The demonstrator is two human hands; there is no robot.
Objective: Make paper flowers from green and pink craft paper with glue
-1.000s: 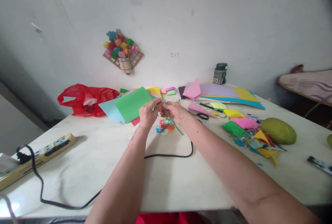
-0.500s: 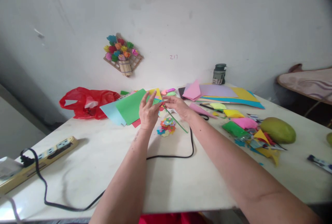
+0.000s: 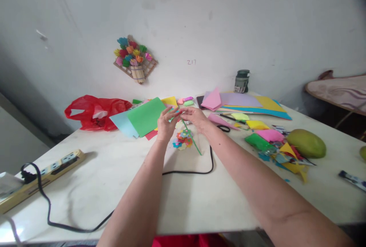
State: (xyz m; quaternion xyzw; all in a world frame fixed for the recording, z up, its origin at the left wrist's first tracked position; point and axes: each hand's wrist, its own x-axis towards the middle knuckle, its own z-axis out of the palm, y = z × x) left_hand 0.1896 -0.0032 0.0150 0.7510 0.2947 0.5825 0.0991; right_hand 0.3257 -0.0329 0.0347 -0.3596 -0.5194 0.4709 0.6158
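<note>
A thin green stick slants down to the right from where my hands meet over the table. Its top end is pinched in the fingertips of my right hand. From the other side, my left hand closes its fingers at the same end, touching the right fingertips. A bit of blue shows between the fingers, too small to name. Just below lies a pile of colourful paper flower cut-outs, partly crossed by the stick.
Green paper and a red plastic bag lie left. A black cable runs from a power strip. On the right are black-handled scissors, soft coloured packets, paper scraps and a green mango-like fruit.
My left hand's spread fingers have folded in and moved right toward my right hand. The green stick's lower end has swung down and slightly left.
</note>
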